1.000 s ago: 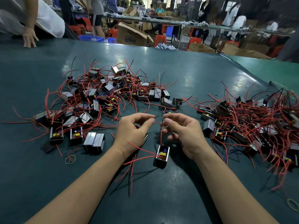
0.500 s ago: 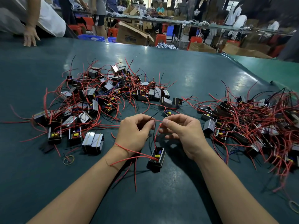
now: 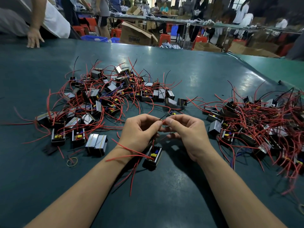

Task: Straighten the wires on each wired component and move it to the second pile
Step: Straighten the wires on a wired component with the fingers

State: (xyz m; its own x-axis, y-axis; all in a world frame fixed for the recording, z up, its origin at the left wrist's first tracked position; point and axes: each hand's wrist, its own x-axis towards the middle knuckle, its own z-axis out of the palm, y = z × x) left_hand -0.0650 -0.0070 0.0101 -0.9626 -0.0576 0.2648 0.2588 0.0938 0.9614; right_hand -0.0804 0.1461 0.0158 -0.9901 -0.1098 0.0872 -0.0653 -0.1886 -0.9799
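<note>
A small black wired component (image 3: 152,157) with yellow parts inside hangs just above the green table (image 3: 164,203), below my hands. My left hand (image 3: 139,130) and my right hand (image 3: 185,129) meet fingertip to fingertip and pinch its red and black wires between thumbs and forefingers. Other red wires from it trail over my left wrist. A loose pile of components (image 3: 102,99) with tangled red wires lies to the left. A second, denser pile (image 3: 256,124) lies to the right.
A rubber band (image 3: 72,161) lies on the table near the left pile, another (image 3: 301,208) at the right edge. Another person's hand (image 3: 33,38) rests on the table's far left edge. Cardboard boxes, stools and people stand behind the table.
My two hands have drawn closer together on the wires. The component has drifted slightly left and toward my left wrist.
</note>
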